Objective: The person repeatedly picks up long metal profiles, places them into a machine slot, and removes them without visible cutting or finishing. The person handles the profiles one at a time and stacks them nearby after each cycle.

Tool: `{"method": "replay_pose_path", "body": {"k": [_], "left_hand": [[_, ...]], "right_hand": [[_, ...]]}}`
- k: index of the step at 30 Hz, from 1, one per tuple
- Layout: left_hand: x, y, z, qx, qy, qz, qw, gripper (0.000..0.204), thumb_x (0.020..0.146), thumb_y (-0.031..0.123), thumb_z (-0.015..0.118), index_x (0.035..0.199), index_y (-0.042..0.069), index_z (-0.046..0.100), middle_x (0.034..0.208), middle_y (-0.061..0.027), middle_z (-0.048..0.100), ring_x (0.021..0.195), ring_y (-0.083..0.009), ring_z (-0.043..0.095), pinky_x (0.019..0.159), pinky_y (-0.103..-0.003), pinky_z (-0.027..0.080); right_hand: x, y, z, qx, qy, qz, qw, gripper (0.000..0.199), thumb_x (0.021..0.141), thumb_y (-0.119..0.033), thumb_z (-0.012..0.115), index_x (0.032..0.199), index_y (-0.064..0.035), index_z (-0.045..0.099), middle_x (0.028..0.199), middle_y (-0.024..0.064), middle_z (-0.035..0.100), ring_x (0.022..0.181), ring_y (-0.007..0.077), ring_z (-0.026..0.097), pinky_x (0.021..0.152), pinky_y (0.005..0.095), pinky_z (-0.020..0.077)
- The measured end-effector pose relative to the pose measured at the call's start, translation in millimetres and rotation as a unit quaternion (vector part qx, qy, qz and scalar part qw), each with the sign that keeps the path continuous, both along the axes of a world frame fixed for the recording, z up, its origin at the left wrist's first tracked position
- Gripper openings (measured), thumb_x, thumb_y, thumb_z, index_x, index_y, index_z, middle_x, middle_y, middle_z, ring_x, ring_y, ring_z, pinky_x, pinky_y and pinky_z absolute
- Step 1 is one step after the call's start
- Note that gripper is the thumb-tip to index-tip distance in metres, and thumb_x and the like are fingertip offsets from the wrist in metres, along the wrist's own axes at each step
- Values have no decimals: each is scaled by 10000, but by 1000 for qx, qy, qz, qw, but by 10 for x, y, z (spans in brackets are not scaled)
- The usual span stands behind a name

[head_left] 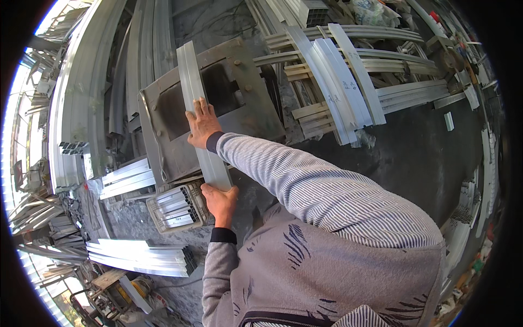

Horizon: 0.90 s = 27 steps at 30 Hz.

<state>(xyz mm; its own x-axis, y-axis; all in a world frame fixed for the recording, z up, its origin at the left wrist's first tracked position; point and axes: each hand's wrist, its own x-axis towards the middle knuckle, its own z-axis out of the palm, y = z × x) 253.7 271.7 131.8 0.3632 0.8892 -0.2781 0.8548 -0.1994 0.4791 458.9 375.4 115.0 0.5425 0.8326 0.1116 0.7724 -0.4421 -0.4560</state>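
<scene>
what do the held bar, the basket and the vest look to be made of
Bar: probably aluminium, satin grey, judging by its soft sheen and straight edges. Basket: likely plastic, dull beige, going by its thick, matt rim. Vest: fleece-like cloth, matt and fuzzy-looking; the exact fibre can't be told.

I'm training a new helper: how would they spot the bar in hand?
Find the big grey bench left of centre. One long silvery bar crosses it. Unlike the stacked bars nearby, it has the left hand at its near end and the right hand farther along.
</scene>
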Motion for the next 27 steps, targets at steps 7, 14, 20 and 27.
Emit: {"method": "replay_pose_path", "body": {"k": [7, 14, 20, 27], "left_hand": [[-716, -524, -254, -16, -6, -10, 1000, 858, 713, 339, 863, 1328, -45, 406, 1251, -289, 578, 1114, -505, 660, 949, -558, 547], [-1388, -1159, -476, 7, -32, 1, 999, 742, 715, 294, 853, 1236, -7, 417, 1239, -267, 564, 1099, -499, 652, 923, -568, 558], [-1849, -1538, -714, 1, -24, 21, 999, 770, 715, 306, 865, 1258, -21, 429, 1262, -259, 559, 1126, -492, 634, 930, -561, 547], [-2152, -1801, -887, -30, -19, 61, 998, 837, 681, 304, 905, 1291, -27, 438, 1258, -254, 560, 1153, -475, 616, 943, -530, 537]], "right_hand": [[-633, -579, -129, 43, 32, 3, 999, 801, 855, -364, 753, 1553, -50, 518, 1712, 280, 266, 1632, 461, 134, 1302, 591, 189], [-1315, -1149, -295, 30, 2, 16, 999, 829, 837, -398, 739, 1568, -81, 509, 1710, 271, 254, 1631, 462, 115, 1307, 582, 187], [-1809, -1504, -424, -7, -1, 26, 1000, 829, 877, -409, 722, 1599, -86, 470, 1722, 269, 210, 1631, 471, 98, 1306, 595, 188], [-2086, -1739, -534, -25, 11, 64, 998, 847, 888, -422, 726, 1612, -82, 446, 1721, 278, 200, 1624, 486, 99, 1292, 621, 196]]}}
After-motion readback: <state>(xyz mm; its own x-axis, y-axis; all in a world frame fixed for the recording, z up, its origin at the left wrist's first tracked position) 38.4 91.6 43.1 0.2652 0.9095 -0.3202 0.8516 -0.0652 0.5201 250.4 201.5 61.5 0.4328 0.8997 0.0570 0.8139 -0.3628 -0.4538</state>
